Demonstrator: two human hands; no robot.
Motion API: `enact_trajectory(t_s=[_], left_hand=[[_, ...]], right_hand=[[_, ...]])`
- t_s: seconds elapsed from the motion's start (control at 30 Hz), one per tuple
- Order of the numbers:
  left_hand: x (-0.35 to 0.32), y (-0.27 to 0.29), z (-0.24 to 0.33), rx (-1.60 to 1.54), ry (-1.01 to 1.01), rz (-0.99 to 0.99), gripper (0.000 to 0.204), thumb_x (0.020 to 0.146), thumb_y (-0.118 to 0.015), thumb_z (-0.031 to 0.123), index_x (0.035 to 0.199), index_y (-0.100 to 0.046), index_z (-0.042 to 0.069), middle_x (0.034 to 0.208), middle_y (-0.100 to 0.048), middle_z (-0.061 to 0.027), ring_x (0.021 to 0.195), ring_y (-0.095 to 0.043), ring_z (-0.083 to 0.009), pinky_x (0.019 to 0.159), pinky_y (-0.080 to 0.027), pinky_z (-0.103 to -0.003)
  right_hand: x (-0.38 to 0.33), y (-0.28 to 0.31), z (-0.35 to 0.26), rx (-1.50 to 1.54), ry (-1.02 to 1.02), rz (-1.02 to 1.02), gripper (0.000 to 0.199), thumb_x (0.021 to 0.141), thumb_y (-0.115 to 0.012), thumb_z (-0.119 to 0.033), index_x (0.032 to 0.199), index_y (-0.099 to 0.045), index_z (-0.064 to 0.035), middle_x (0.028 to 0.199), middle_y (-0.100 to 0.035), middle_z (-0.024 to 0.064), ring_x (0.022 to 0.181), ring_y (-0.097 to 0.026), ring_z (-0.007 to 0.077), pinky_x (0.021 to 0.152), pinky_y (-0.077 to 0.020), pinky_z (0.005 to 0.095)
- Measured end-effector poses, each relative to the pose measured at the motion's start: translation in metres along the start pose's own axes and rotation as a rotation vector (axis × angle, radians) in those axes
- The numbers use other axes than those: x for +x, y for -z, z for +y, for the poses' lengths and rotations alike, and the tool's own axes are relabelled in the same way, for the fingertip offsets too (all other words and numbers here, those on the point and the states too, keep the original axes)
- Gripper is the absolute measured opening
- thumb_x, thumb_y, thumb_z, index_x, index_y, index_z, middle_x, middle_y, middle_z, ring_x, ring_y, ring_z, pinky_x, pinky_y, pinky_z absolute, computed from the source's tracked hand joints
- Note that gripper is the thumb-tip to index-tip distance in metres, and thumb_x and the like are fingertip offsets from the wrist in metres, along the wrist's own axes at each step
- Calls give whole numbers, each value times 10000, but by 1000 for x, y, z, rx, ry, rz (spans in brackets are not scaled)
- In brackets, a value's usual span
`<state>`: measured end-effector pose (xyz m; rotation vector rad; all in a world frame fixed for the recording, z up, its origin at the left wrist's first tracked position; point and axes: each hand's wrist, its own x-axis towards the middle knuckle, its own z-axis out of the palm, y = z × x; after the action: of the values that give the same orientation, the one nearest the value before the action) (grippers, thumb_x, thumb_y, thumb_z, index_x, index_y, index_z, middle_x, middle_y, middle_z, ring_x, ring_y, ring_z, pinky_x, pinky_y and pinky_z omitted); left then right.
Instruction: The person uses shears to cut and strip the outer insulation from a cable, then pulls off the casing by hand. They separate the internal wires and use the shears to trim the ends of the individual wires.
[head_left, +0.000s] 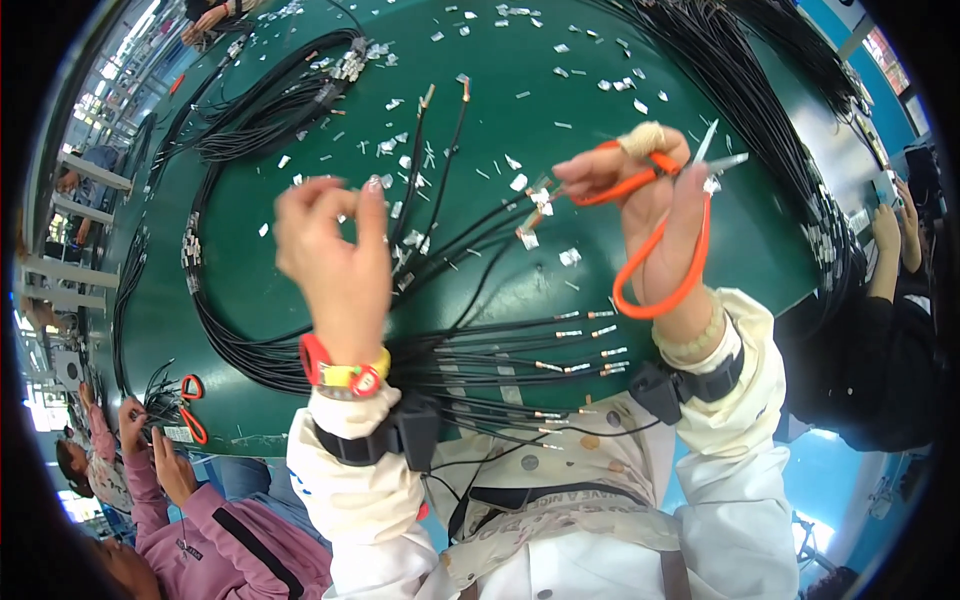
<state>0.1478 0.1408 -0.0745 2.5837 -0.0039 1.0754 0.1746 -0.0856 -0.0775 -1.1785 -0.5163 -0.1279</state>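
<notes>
Orange-handled scissors (660,277) are in my right hand (655,215), blades apart and pointing up to the right. A pale finger cover (645,138) wraps one of its fingers. My left hand (335,255) is raised over the bundle of black cables (270,365), its blurred fingers bent and apart from the thumb. A tiny shiny bit shows at the thumb tip. Between my hands, black cables with stripped ends (540,200) reach toward the scissors' handles. Two more stripped cables (465,90) point away from me. Several cable ends with pale tips (570,367) lie nearest my body.
White and clear scraps (570,257) litter the green table (560,120). Coiled black cables (260,120) lie far left, and a long cable bundle (745,110) runs down the right. Another pair of orange scissors (190,410) lies near a person in pink (220,530); someone in black (860,340) is at right.
</notes>
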Motion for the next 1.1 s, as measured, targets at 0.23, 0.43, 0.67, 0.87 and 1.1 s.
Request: enact_trajectory(t_s=[0.23, 0.43, 0.67, 0.87, 1.1], left_hand=[[-8, 18, 48, -988, 42, -426, 202, 718, -610, 29, 914, -561, 42, 824, -540, -66, 812, -518, -164, 638, -435, -270], [-20, -11, 48, -499, -501, -902, 96, 761, -588, 30, 819, -511, 24, 808, -538, -74, 620, -506, -115, 584, -405, -208], [-9, -9, 27, -718, -20, -669, 89, 807, -551, 60, 829, -490, -1, 746, -535, -84, 604, -525, -134, 536, -416, -257], [-13, -8, 40, -876, 160, -698, 143, 816, -532, 36, 939, -490, -23, 721, -540, -78, 618, -532, -126, 548, -418, -236], [-19, -6, 59, -1147, 445, -777, 135, 852, -491, 39, 968, -511, -25, 640, -551, -33, 510, -502, -69, 475, -406, -189]], right_hand=[[8, 9, 6, -48, 111, 160, 182, 891, -406, -220, 952, -411, -49, 810, -589, 145, 678, -517, 123, 676, -416, 254], [3, 0, 2, -75, 38, 106, 136, 885, -400, -181, 947, -434, -65, 785, -576, 132, 653, -483, 124, 674, -406, 261], [2, -2, 5, -268, -116, -49, 216, 792, -581, -28, 941, -425, -35, 801, -588, 94, 718, -546, 100, 662, -451, 226], [2, -4, 10, -171, -91, -13, 290, 734, -631, 36, 905, -410, -39, 807, -593, 96, 753, -577, 114, 682, -472, 222], [-3, -7, 7, -81, -39, -37, 305, 729, -631, 45, 854, -376, -66, 801, -595, 102, 746, -592, 129, 681, -480, 235]])
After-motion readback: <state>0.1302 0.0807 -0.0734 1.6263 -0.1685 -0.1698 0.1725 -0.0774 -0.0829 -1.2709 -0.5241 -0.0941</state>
